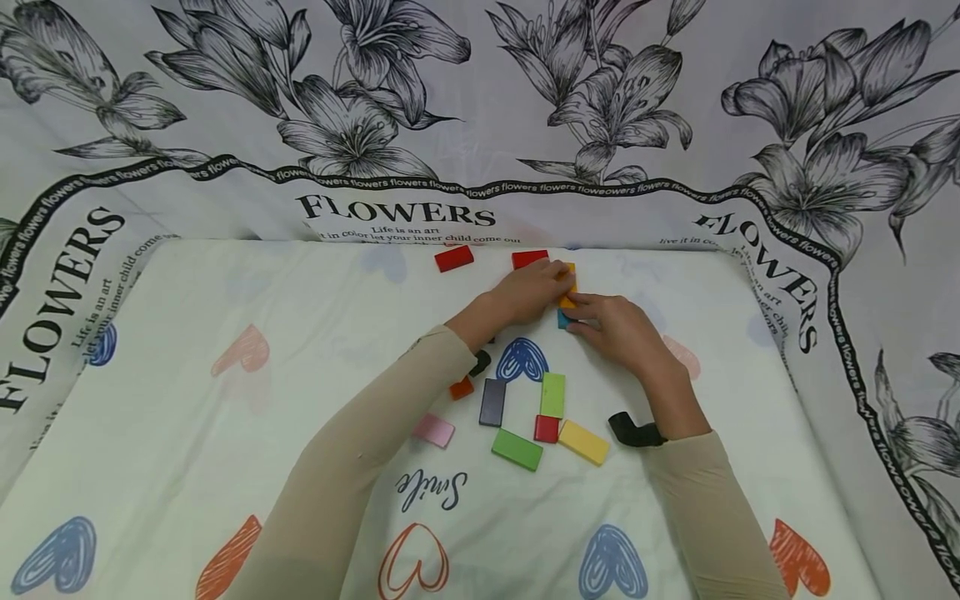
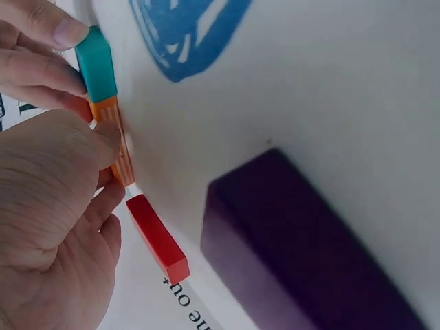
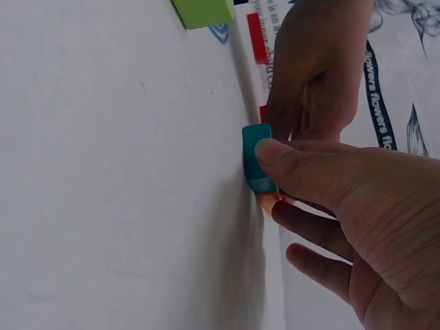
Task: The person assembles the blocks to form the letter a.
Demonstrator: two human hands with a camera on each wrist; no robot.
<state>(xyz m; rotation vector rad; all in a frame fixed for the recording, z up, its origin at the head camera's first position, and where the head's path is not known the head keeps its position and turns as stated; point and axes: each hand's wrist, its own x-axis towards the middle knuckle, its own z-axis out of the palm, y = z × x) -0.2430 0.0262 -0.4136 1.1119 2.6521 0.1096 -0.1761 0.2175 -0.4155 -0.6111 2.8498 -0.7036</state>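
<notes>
At the table's far edge, my left hand (image 1: 521, 296) pinches an orange block (image 1: 572, 292); faint pale stripes show on it in the left wrist view. My right hand (image 1: 622, 329) holds a teal block (image 1: 562, 319) between thumb and fingers, its thumb (image 3: 273, 151) pressed on the near face. Teal block (image 2: 97, 65) and orange block (image 2: 124, 161) meet end to end in the left wrist view. Just left of them lies a red block (image 1: 528, 258), partly behind the left hand. Fingers cover much of the orange block.
Another red block (image 1: 453, 258) lies farther left. Nearer me are dark purple (image 1: 492, 402), lime (image 1: 552, 395), small red (image 1: 547, 429), yellow (image 1: 583, 442), green (image 1: 517, 450) and pink (image 1: 434, 430) blocks. An orange-red block (image 1: 461, 388) sits beside the left sleeve.
</notes>
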